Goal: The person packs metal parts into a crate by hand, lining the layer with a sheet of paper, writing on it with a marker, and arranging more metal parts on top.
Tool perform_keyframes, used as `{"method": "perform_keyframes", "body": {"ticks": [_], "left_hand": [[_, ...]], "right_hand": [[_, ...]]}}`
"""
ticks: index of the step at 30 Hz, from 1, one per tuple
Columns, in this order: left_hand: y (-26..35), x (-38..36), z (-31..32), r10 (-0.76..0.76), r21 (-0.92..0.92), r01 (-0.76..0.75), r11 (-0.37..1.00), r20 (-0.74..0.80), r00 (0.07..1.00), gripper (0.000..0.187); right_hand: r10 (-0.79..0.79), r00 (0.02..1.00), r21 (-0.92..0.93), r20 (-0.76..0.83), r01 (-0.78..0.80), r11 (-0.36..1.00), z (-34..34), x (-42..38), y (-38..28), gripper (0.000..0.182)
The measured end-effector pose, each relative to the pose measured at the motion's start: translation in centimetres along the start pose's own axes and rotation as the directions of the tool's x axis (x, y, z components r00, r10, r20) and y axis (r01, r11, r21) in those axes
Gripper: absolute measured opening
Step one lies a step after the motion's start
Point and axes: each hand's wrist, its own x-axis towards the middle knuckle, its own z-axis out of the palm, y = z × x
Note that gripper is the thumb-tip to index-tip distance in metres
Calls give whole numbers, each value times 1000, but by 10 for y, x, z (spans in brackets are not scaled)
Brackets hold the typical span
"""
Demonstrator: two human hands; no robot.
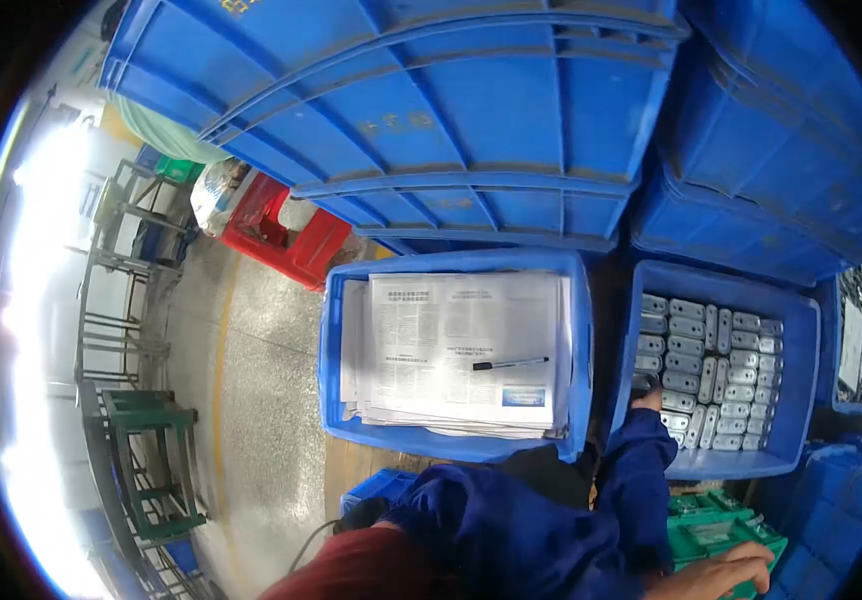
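My left hand (648, 399) reaches over the near left edge of a blue bin (801, 385), beside metal parts (684, 364) packed in rows. Its fingers are mostly hidden and dark, so whether they grip a part is unclear. My right hand (721, 576) is low at the right, over the edge of a green crate (716, 534), with its fingers bent and apart and nothing visible in them. To the left, another blue bin (451, 262) holds stacked printed sheets (421, 345) with a dark pen (511, 363) lying on top.
Large blue crates (431, 110) stand stacked behind the bins, with more crates (771, 150) at the right. A red plastic stool (291, 235) stands on the floor at the left. Green and grey metal frames (151, 450) line the far left. A blue bin (854, 340) lies at the right edge.
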Motion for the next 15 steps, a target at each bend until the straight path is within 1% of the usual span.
{"method": "perform_keyframes", "body": {"ticks": [1, 2, 4, 5, 12, 14, 15], "left_hand": [[0, -1, 0, 26, 16, -26, 1000, -23, 999, 18], [0, 0, -2, 84, 43, -82, 996, -55, 995, 19], [3, 1, -7, 98, 22, -96, 995, -71, 993, 19], [4, 1, -8, 110, -4, -111, 994, -69, 992, 19], [-2, -3, -1, 111, -28, -113, 993, -37, 993, 18], [-6, -1, 2, 153, -14, -155, 988, -89, 984, 19], [-9, -1, 3, 157, -16, -159, 987, -89, 984, 19]], "right_hand": [[-13, 999, -46, -41, 11, 999, 4, -2, -2, 46], [-25, 996, -92, -81, 18, 996, 9, -3, -1, 40], [-44, 994, -163, -102, 26, 986, 9, -2, 1, 38], [-47, 996, -191, -82, 30, 981, 9, -1, 0, 37], [-69, 997, -368, 26, 73, 927, 2, -7, 6, 33], [-78, 996, -398, 46, 90, 913, 1, -8, 6, 32], [-76, 996, -413, 52, 91, 906, 1, -8, 10, 31]]}}
